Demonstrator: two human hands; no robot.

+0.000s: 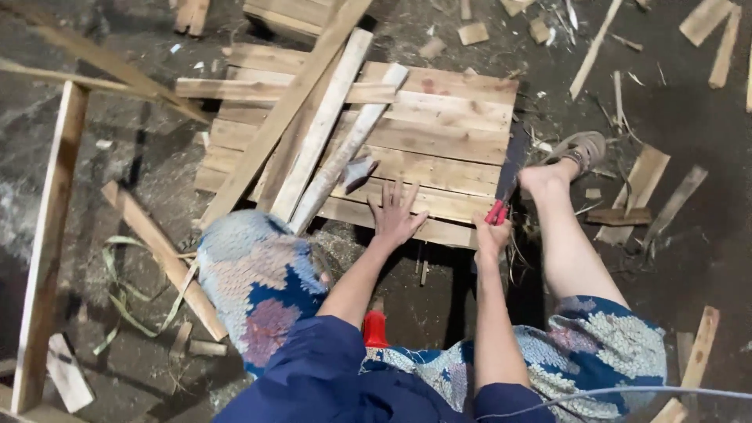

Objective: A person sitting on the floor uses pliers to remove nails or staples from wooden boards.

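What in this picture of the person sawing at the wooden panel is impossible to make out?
All from the head view:
- Saw: its handle is wrapped by the right hand; the dark blade's teeth are too small to see.
- Wooden panel: its left part lies under loose slats.
- Left hand: flat on the panel, palm hidden.
- Small grey object on the panel: too blurred to identify.
- Red object by the lap: mostly hidden by the arm.

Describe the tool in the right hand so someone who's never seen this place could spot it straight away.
Find the square pallet of pale wooden boards lying on the dark, scrap-strewn ground. At its right edge, beside the bare foot, the right hand grips a hand saw with a red handle and dark blade running along that edge. It is the only red-handled metal tool among bare wood; the left hand lies flat on the boards.
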